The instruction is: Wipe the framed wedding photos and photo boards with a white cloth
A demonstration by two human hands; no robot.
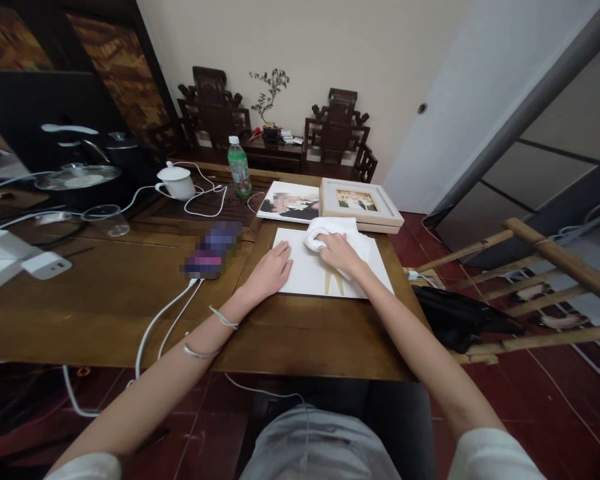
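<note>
A flat white picture panel (305, 277) with a tan figure on it lies on the wooden table before me. My left hand (273, 268) rests flat on the panel's left edge, fingers stretched out. In my right hand (341, 255) is a bunched white cloth (337, 227), pressed down on the panel's upper middle. The cloth and hand hide part of the picture. Just beyond lie a photo print (291, 201) and a light wood picture frame (361, 203) with a small photo in it.
A phone (213, 250) with white cables lies left of the panel. Further back stand a green-labelled bottle (239, 168), a lidded white cup (176, 182), a clear plastic cup (107, 221) and a glass-lidded pot (80, 183). A bamboo rack (555, 260) stands to the right.
</note>
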